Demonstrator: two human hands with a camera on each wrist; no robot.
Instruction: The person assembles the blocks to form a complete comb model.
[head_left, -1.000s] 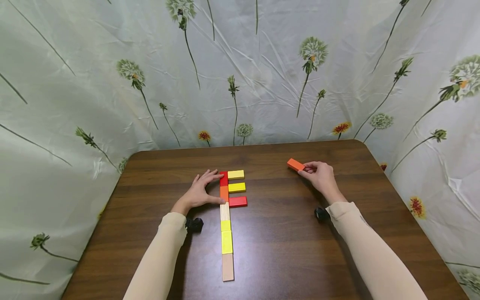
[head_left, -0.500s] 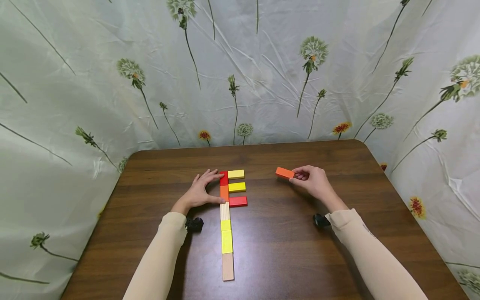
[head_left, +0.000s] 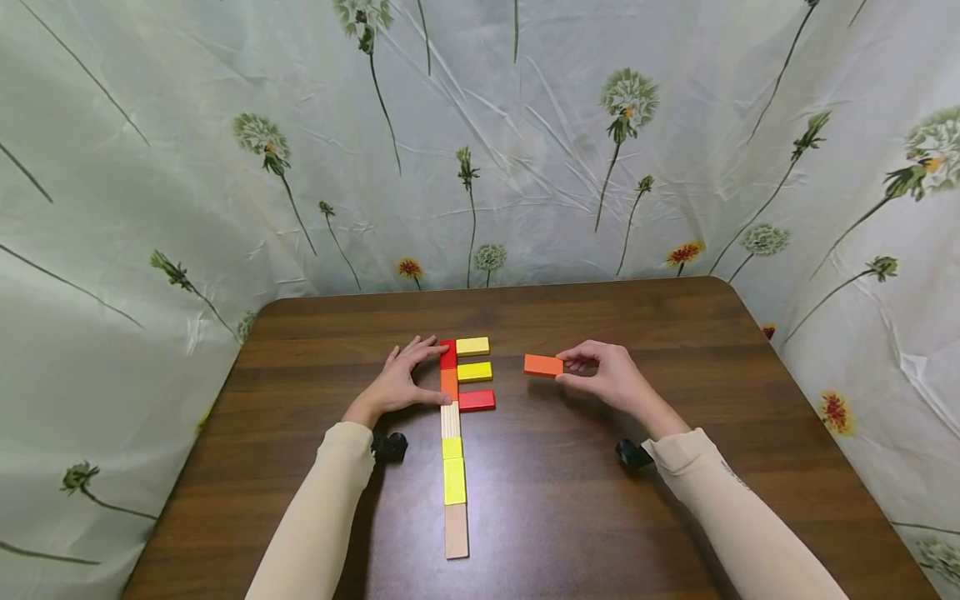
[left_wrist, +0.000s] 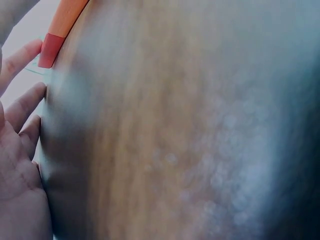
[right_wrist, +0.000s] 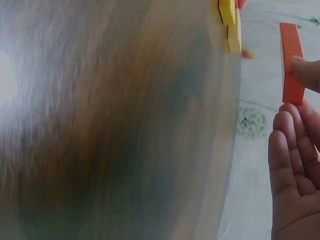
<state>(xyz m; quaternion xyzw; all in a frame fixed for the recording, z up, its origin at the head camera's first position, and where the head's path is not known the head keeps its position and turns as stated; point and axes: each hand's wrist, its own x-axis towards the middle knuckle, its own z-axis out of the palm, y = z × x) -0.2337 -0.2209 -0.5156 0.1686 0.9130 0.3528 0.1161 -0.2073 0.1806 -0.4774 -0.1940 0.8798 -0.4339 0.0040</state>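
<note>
My right hand [head_left: 611, 377] pinches an orange wooden block [head_left: 543, 365] between thumb and fingers, right of the block layout and above the table. In the right wrist view the thumb lies on this orange block [right_wrist: 292, 65]. My left hand [head_left: 397, 383] has its fingers spread. Its index fingertip touches the red block [head_left: 448, 355] at the top of a column. Its thumb tip rests where a second orange block [head_left: 448, 383] meets a ridged pale block [head_left: 450, 420]. The left wrist view shows the index fingertip against the red block [left_wrist: 50, 51].
Down the column follow a short yellow block [head_left: 452, 448], a longer yellow block [head_left: 454, 481] and a tan block [head_left: 456, 531]. Beside its upper part lie a pale yellow block [head_left: 472, 346], a bright yellow block [head_left: 475, 372] and a red block [head_left: 477, 400]. A flowered curtain [head_left: 540, 192] hangs behind the brown table [head_left: 570, 517].
My right hand has moved left and slightly nearer with the orange block, which has turned to lie level with the side blocks. The left hand has stayed in place.
</note>
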